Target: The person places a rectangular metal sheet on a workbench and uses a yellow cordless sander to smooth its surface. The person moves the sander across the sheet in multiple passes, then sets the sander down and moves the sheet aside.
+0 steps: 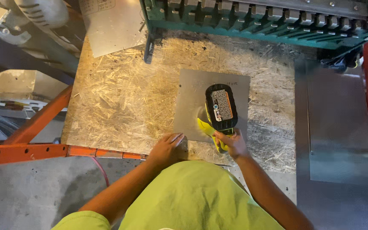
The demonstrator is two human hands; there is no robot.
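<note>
A square grey metal sheet [194, 96] lies flat on a chipboard worktop [120, 98]. My left hand [165, 147] presses down on the sheet's near left corner, fingers spread flat. My right hand [231, 142] grips the handle of a yellow-green cordless power tool [219, 108] that stands on the sheet with its black battery pack facing up. The tool's working end is hidden beneath its body.
A green metal bending machine [260, 21] spans the worktop's far edge. Larger metal sheets [337, 127] lie stacked at the right, another [111, 25] at the far left. Orange rack beams [43, 149] frame the left side, over a concrete floor [30, 191].
</note>
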